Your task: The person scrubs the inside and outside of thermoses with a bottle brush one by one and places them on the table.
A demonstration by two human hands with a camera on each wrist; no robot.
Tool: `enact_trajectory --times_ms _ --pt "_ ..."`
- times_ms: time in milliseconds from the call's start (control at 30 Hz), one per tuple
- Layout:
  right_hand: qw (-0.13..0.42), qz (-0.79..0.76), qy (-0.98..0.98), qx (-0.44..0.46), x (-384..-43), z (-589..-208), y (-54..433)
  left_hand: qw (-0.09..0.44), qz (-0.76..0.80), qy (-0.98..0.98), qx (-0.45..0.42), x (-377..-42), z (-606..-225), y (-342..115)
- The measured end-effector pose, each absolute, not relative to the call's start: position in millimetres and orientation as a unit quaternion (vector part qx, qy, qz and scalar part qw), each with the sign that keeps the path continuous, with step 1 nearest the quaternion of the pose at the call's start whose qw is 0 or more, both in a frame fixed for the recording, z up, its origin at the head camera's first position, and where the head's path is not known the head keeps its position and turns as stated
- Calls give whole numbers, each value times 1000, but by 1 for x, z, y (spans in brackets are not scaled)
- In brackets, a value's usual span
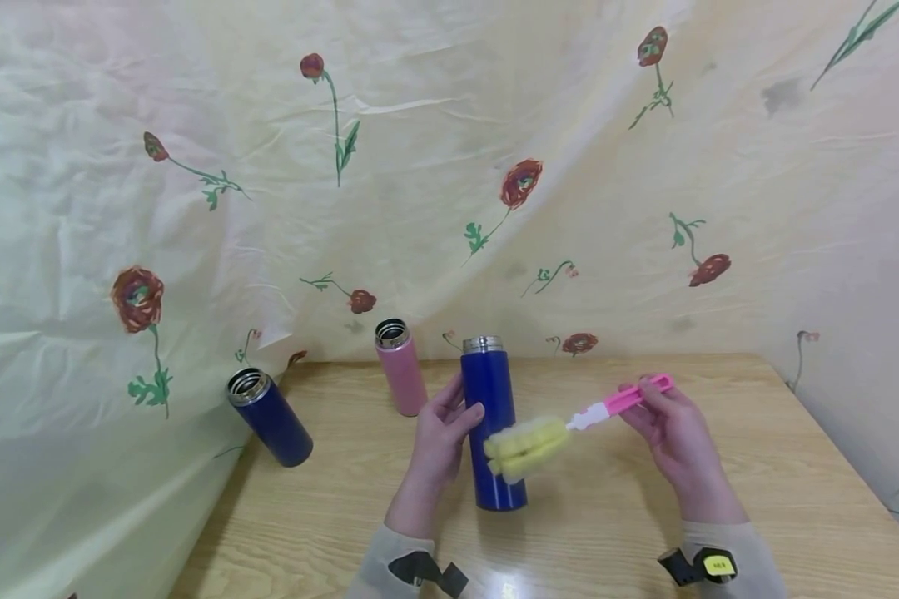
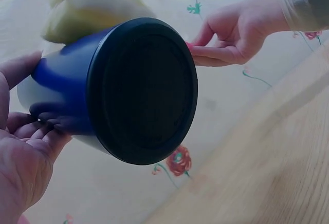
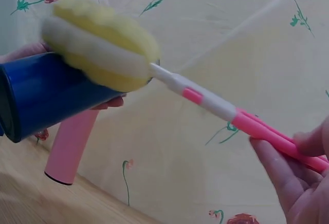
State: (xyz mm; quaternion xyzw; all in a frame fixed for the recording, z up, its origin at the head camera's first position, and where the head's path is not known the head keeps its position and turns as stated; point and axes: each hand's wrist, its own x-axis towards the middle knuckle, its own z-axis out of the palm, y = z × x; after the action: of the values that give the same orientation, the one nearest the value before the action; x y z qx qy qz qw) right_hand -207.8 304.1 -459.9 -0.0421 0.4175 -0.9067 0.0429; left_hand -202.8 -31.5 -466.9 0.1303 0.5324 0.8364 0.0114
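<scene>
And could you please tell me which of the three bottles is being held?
The bright blue bottle, rightmost in the head view, is gripped by the left hand; the pink bottle and the dark blue bottle at far left stand unheld.

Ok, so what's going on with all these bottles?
A person holds a tall blue bottle up in their left hand. Their right hand grips the pink handle of a sponge brush. Its yellow-and-white sponge head is beside the bottle, not inside it. A pink bottle and a dark blue bottle, both without lids, stand on the wooden table.
</scene>
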Motion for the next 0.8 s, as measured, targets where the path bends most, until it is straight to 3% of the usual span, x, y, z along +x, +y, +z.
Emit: enact_trajectory --times_ms 467,800 --pt "74 -832 546 -66 -212 -462 304 -12 848 513 131 -208 -467 -33" --pt "54 -908 413 -46 -213 -463 309 18 841 520 149 -207 -468 -33"
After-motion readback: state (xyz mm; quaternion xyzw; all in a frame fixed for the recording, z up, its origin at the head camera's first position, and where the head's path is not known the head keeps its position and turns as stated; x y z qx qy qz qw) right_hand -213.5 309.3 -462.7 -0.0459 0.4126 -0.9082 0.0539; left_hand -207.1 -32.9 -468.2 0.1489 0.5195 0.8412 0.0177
